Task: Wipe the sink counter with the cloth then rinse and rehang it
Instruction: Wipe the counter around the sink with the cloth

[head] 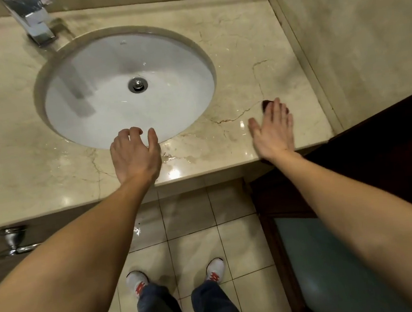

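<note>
1. The cloth (265, 104) is a small dark wad on the table (239, 50), to the right of the sink (126, 88) and near the table's front edge. Only a sliver of it shows past the fingertips of the right hand (273, 131).
2. The right hand lies flat and spread over the cloth, fingers straight, pressing rather than gripping. With so little of the cloth under the palm, it could slide out sideways and the bare hand would wipe the stone alone.
3. The left hand (136, 155) is empty, its fingers loosely curled over the sink's front rim, thumb apart. It looks like a brace; on wet stone that brace could slip into the sink.
4. A small puddle (172, 157) sits just in front of the sink, between the two hands. A stroke towards the front edge would likely push that water over onto the floor (194, 220), where wet patches already glint near the shoes (136, 281).
5. A thin crack (236, 117) runs across the table from the sink's right side towards the cloth. The cloth might snag there or leave grime in the line.
6. The faucet (36, 23) stands behind the sink on its left. Rinsing means carrying a dripping cloth across the table, so already-wiped stone may get wet again.
7. I cannot tell where the cloth hangs; a rail (15, 242) shows below the table, left of the sink.
</note>
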